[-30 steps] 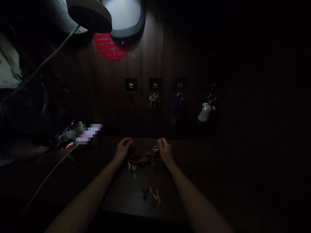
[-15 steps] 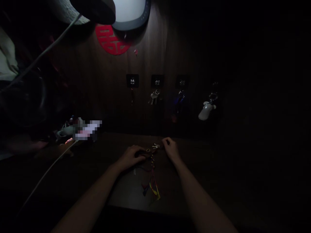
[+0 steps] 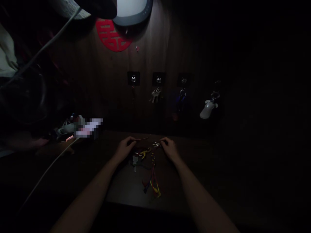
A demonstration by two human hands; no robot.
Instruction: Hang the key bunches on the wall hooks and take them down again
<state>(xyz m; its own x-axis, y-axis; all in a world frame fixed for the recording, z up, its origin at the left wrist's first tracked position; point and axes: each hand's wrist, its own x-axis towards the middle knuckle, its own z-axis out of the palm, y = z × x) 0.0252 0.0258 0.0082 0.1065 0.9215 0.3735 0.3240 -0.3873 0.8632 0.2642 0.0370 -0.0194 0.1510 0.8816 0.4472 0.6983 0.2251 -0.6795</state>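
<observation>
On the dim wooden surface, my left hand [image 3: 125,148] is closed, thumb and fingers pinched near a thin reddish strip [image 3: 145,138] too dark to make out. My right hand [image 3: 168,147] is closed too, its fingertips pinching at a small bunch of silvery keys [image 3: 155,144]. Between the hands lies a yellow and dark cord [image 3: 146,152]. Beside it rests a pale key-like piece [image 3: 135,159]. Nearer to me lies a braided string with red, yellow and blue tassels [image 3: 153,183].
On the wooden back panel hang keys [image 3: 155,95] and a white fob [image 3: 207,109] from hooks. A red paper cutout [image 3: 114,37] is above, below a lamp-lit white device [image 3: 132,11]. A white cable [image 3: 48,169] crosses the left side, near cluttered items [image 3: 70,127].
My left hand has moved back and left off the pile, uncovering the yellow cord and pale piece. My right fingertips have come closer to the keys.
</observation>
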